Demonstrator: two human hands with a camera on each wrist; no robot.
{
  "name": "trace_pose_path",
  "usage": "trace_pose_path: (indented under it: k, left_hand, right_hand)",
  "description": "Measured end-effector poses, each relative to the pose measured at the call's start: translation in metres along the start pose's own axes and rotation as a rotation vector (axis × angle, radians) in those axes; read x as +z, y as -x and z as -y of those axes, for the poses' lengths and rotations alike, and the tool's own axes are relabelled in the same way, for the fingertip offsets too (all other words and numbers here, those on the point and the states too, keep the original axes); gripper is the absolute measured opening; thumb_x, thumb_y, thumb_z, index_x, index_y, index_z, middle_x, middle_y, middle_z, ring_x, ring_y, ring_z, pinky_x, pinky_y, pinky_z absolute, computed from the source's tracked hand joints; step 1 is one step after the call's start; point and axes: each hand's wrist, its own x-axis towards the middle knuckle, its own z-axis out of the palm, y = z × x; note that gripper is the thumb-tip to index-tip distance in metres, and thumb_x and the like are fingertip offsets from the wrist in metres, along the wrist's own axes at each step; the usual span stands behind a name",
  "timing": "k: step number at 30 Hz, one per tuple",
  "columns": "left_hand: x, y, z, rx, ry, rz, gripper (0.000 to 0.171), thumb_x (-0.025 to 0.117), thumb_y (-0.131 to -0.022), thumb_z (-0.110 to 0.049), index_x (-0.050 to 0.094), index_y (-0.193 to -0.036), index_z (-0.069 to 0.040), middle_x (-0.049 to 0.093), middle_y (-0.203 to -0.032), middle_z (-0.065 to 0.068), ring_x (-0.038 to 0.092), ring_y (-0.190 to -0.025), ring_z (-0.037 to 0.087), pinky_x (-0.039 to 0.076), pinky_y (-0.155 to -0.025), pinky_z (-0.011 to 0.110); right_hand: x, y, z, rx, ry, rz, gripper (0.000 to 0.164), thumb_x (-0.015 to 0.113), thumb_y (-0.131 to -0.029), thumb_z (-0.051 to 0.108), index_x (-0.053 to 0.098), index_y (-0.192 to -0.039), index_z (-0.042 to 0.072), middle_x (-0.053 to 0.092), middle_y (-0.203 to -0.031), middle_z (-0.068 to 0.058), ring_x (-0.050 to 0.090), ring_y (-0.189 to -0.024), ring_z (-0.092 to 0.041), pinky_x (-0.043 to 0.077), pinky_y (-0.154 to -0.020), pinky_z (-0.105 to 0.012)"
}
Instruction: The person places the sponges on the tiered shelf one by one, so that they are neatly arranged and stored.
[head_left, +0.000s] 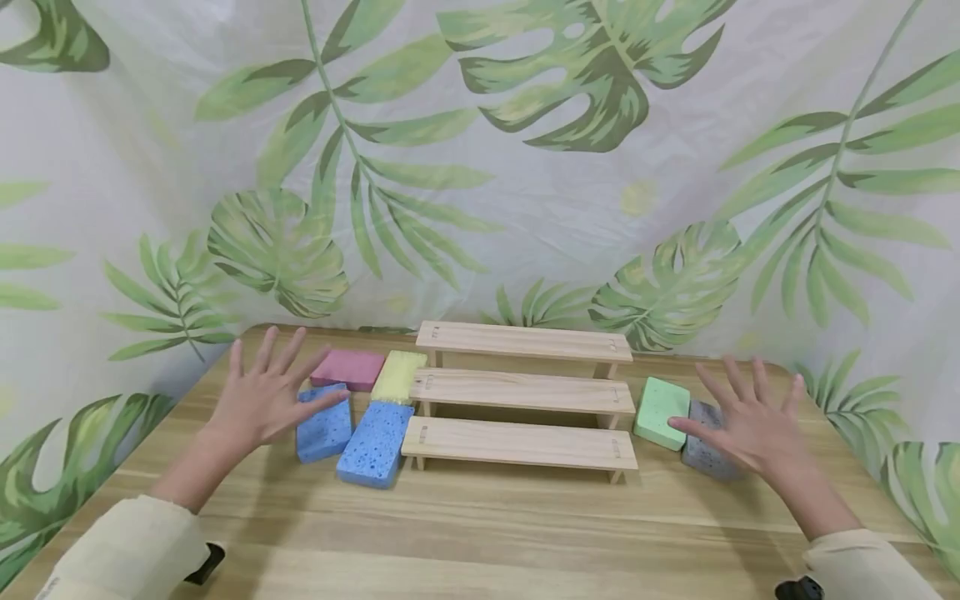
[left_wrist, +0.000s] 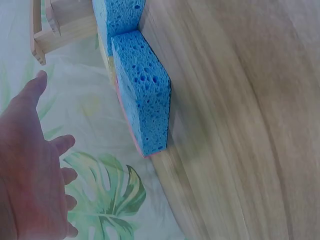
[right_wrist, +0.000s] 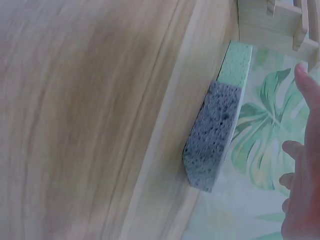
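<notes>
My left hand (head_left: 262, 396) hovers with fingers spread over the left group of sponges, holding nothing. Beneath and beside it lie a blue sponge (head_left: 322, 429), a second blue sponge (head_left: 375, 446), a pink sponge (head_left: 356, 368) and a yellow sponge (head_left: 397, 375). On the other side, my right hand (head_left: 757, 425) is also spread and holds nothing. It partly covers a grey sponge (head_left: 708, 458) in the head view; a green sponge (head_left: 660, 412) leans close by. The right wrist view shows the grey sponge (right_wrist: 212, 130) in front of the green one (right_wrist: 236, 62).
Between the two sponge groups stands a three-step wooden rack, with a top shelf (head_left: 525, 340), a middle shelf (head_left: 525, 392) and a bottom shelf (head_left: 517, 443). All rest on a wood-grain table (head_left: 495, 542). A leaf-patterned cloth (head_left: 540, 217) hangs behind the table.
</notes>
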Motion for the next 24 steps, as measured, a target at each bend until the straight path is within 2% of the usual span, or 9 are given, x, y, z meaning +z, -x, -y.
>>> trace_pose_path:
  k: [10, 20, 24]
  left_hand:
    - [0.001, 0.005, -0.009, 0.013, 0.014, -0.011, 0.092, 0.045, -0.094, -0.078, 0.039, -0.16, -0.014, 0.02, -0.168, 0.026, 0.012, -0.152, 0.055, 0.0, -0.115, 0.077]
    - [0.002, 0.009, -0.012, 0.022, 0.105, 0.014, 0.094, 0.049, -0.095, -0.074, 0.034, -0.162, -0.011, 0.019, -0.168, 0.026, 0.012, -0.152, 0.055, 0.0, -0.116, 0.076]
    - [0.003, 0.012, -0.013, 0.023, 0.144, 0.028, 0.094, 0.05, -0.096, -0.073, 0.032, -0.163, -0.011, 0.018, -0.168, 0.026, 0.011, -0.152, 0.054, 0.004, -0.116, 0.076]
  right_hand:
    - [0.0, -0.004, 0.021, -0.032, -0.031, 0.014, 0.098, 0.054, -0.091, 0.076, 0.025, -0.166, 0.019, 0.011, -0.169, -0.027, -0.007, -0.155, -0.05, -0.021, -0.108, -0.077]
    - [0.003, -0.007, 0.04, -0.064, -0.059, 0.039, 0.095, 0.054, -0.092, 0.075, 0.029, -0.165, 0.02, 0.011, -0.171, -0.023, -0.006, -0.155, -0.049, -0.019, -0.109, -0.077]
    - [0.003, -0.01, 0.047, -0.088, -0.095, 0.04, 0.092, 0.057, -0.092, 0.073, 0.037, -0.162, 0.017, 0.015, -0.171, -0.021, -0.003, -0.155, -0.051, -0.009, -0.111, -0.079]
